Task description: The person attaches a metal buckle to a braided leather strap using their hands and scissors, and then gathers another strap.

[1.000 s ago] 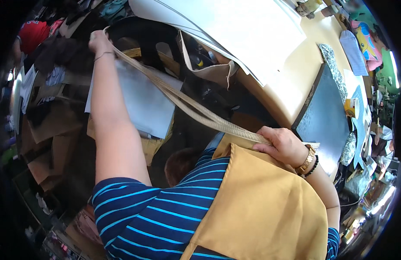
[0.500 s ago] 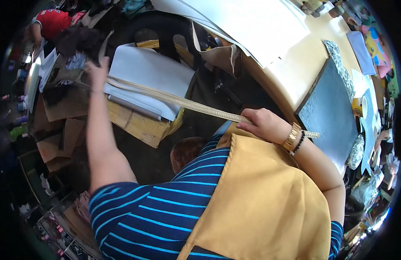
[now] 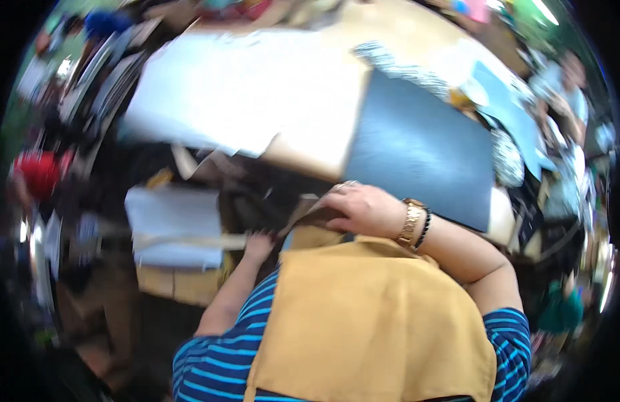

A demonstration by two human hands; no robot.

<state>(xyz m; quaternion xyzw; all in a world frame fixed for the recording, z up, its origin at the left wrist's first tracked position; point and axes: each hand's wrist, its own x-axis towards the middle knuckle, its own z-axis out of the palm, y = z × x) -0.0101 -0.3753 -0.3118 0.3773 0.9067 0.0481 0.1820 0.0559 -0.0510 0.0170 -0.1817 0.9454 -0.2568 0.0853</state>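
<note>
My right hand (image 3: pixel 365 209), with a gold watch and a dark bead bracelet at the wrist, is at the table's near edge. Its fingers are curled over a brown strip of material (image 3: pixel 308 210) that slants down toward my left hand. My left hand (image 3: pixel 258 246) is lower and further left, smeared by motion, so its grip cannot be made out. Beside its fingers ends a long beige strip (image 3: pixel 189 241), which stretches left across pale sheets (image 3: pixel 172 208) on a cardboard box (image 3: pixel 179 283). Whether the left hand touches either strip is unclear.
A dark board (image 3: pixel 424 154) lies on the table (image 3: pixel 316 151), left of crumpled foil (image 3: pixel 505 157). Large white sheets (image 3: pixel 236 87) cover the table's left part. People are at the far right (image 3: pixel 563 94) and in red at the left (image 3: pixel 38 175).
My view has swung right toward the table. My left hand has come in from far left, closer to my right hand. The beige strip has left my right hand, which now holds a brown strip.
</note>
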